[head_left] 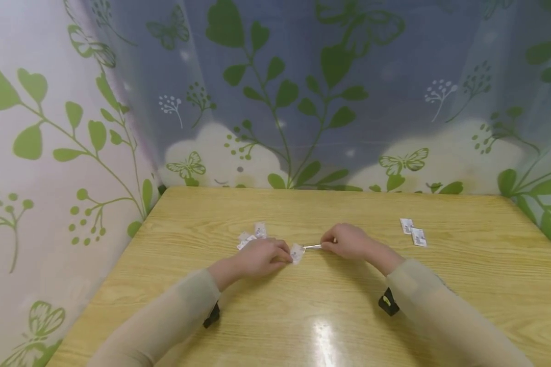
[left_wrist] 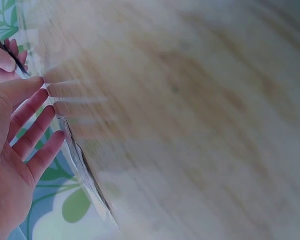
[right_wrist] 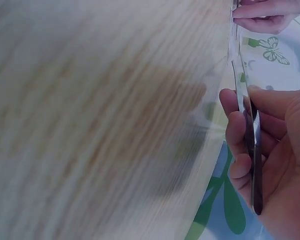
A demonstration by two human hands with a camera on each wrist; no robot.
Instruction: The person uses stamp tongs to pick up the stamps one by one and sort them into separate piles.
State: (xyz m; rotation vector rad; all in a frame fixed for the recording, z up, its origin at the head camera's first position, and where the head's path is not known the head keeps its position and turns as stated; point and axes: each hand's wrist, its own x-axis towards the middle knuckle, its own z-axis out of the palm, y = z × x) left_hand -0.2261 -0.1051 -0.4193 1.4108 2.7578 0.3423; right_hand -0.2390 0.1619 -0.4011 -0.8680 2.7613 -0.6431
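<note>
In the head view, my right hand (head_left: 350,241) grips a pair of metal tweezers (head_left: 313,246), also seen lengthwise between thumb and fingers in the right wrist view (right_wrist: 250,135). The tweezers' tips point left and meet the right edge of a small clear packet (head_left: 297,253) with faint print. My left hand (head_left: 260,258) rests on the table with its fingertips at that packet's left edge. In the left wrist view its fingers (left_wrist: 37,127) look nearly straight and spread, tips at the tabletop. Several similar small packets (head_left: 260,230) lie just beyond the left hand, partly hidden by it.
Two more small packets (head_left: 419,237) lie overlapping at the right of the wooden table (head_left: 275,316). A patterned curtain (head_left: 275,102) hangs behind the table's far edge, and another stretch of the leaf-print cloth (head_left: 50,178) runs along the left side.
</note>
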